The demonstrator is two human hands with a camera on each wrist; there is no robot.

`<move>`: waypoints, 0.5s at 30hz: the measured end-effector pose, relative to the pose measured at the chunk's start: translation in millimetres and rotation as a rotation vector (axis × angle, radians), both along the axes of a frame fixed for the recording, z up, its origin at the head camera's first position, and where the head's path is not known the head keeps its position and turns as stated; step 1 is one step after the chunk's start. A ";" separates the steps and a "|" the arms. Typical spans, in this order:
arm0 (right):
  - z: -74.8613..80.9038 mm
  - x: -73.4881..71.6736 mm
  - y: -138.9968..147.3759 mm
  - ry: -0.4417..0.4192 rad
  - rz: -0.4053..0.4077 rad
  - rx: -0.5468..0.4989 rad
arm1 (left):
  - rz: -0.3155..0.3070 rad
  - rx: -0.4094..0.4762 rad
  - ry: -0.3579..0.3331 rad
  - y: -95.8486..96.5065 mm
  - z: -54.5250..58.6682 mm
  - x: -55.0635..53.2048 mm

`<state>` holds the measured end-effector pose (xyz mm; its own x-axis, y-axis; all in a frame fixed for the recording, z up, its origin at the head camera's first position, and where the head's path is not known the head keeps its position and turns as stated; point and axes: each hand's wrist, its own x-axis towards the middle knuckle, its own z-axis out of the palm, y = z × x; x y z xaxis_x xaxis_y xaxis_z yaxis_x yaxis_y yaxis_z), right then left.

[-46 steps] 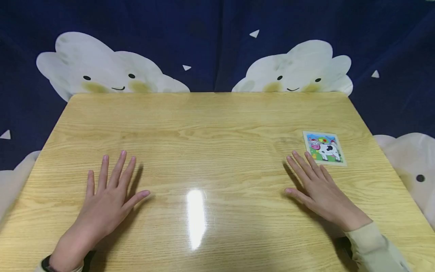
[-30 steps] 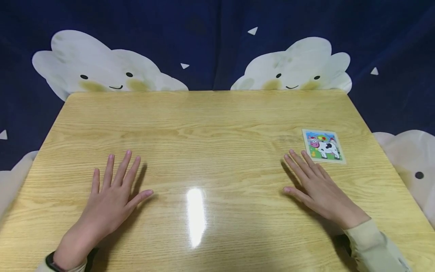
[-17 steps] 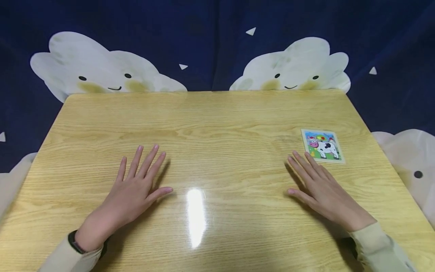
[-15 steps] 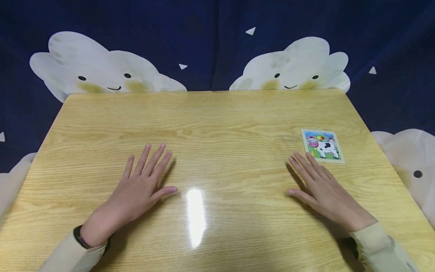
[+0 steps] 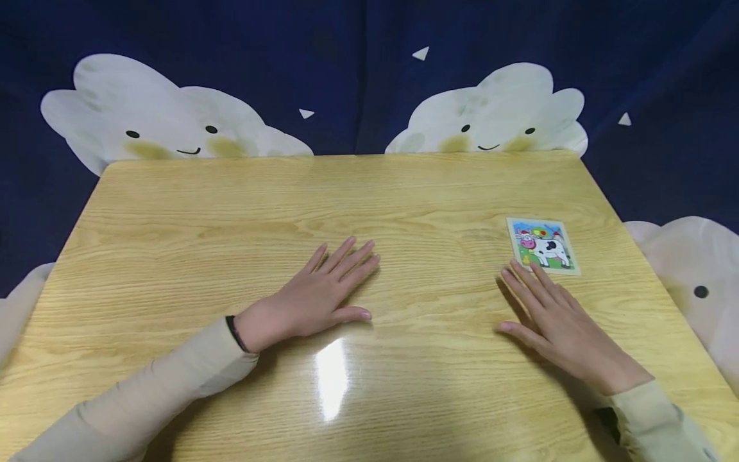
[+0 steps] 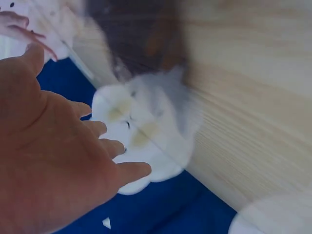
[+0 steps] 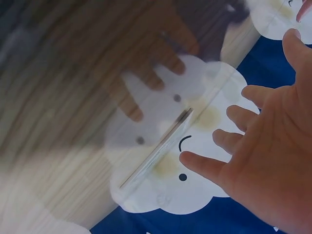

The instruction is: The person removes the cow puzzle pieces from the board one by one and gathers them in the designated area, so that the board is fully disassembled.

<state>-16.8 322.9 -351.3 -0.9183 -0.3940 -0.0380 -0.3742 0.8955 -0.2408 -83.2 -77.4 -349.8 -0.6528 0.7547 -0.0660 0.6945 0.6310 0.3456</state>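
- Table (image 5: 416, 205) bears a cow picture board (image 5: 544, 245), lying flat.
- Your left hand (image 5: 316, 294): splayed, holding nothing.
- Your right hand (image 5: 561, 324): splayed, gripping nothing, near that board.

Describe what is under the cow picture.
The cow picture lies on the wooden table, whose grain shows around it. The spot directly beneath is covered and unseen. In the head view, the right hand hides part of its near edge.

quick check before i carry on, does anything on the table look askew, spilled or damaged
Nothing serious stands out. The cow picture board lies flat, only slightly askew to the far edge of the wood-grain table. The white streak near the front looks like reflected light, not a spill.
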 end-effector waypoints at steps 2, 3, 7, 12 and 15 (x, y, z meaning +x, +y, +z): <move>0.4 0.2 2.1 -0.005 -0.011 0.003 | -0.041 -0.009 -0.020 13.4 -0.1 -6.9; 0.6 0.2 3.1 -0.008 -0.014 0.004 | -0.061 -0.015 -0.027 20.2 -0.2 -10.0; 0.9 0.1 6.8 -0.024 -0.035 0.002 | -0.145 -0.047 -0.046 48.9 -0.8 -20.4; 0.3 1.1 13.2 -0.035 -0.048 -0.004 | -0.229 -0.105 -0.064 84.2 -1.1 -28.9; 0.1 2.5 18.7 -0.039 -0.059 0.002 | -0.263 -0.143 -0.068 103.5 -2.7 -33.0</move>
